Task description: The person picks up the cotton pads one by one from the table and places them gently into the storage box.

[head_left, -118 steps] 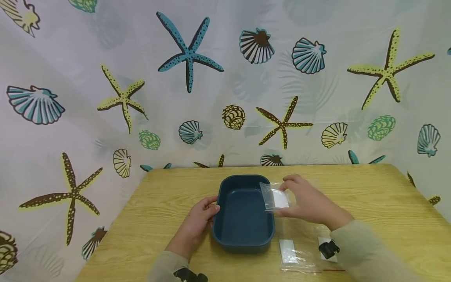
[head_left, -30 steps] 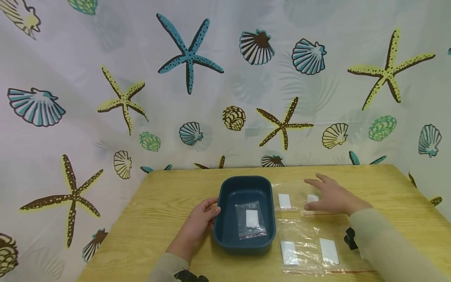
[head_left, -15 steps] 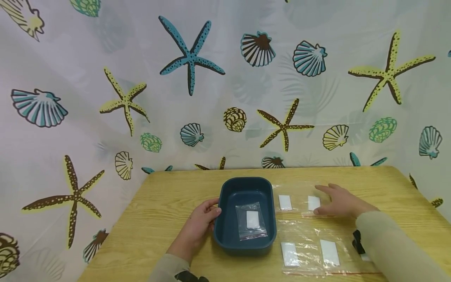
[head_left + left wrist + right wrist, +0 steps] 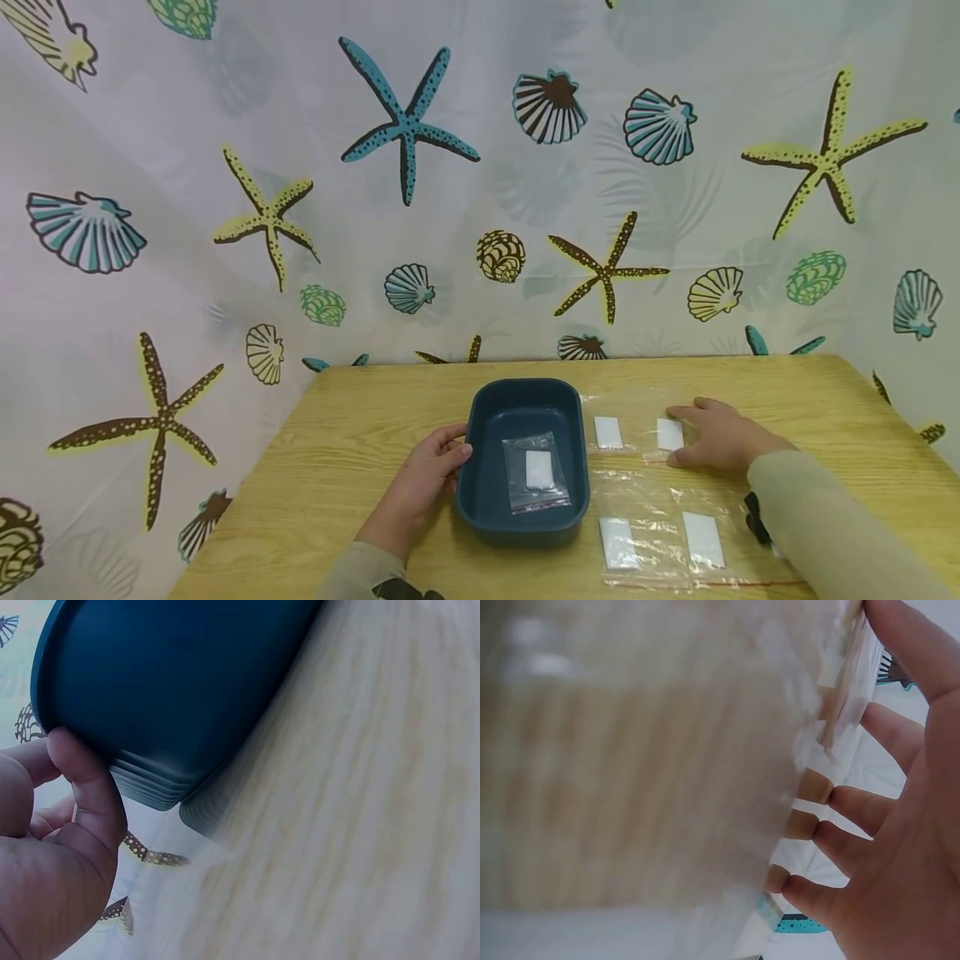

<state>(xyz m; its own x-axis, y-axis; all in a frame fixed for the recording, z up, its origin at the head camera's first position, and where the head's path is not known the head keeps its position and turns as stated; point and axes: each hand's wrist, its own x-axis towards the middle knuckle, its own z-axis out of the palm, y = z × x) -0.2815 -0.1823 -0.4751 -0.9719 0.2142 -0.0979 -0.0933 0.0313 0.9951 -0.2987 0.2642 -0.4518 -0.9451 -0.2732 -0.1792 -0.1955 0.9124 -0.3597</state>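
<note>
A dark blue plastic bin stands on the wooden table; inside it lies a clear zip bag with a white rectangle on it. My left hand grips the bin's left side, thumb at the rim and fingers against the outer wall, as the left wrist view also shows. My right hand is low at the back right, fingers spread and fairly straight, fingertips right at the edge of another clear zip bag with a white rectangle. In the right wrist view its fingertips meet the tabletop by the plastic.
Another clear bag lies between the bin and my right hand. Nearer the front are more such bags, one with a white rectangle and one beside it. A curtain printed with starfish and shells hangs behind the table.
Earlier my right hand held a zip bag over the bin's right rim; that bag then lay inside. The hand moved right, then down to the back right bag. My left hand stayed at the bin.
</note>
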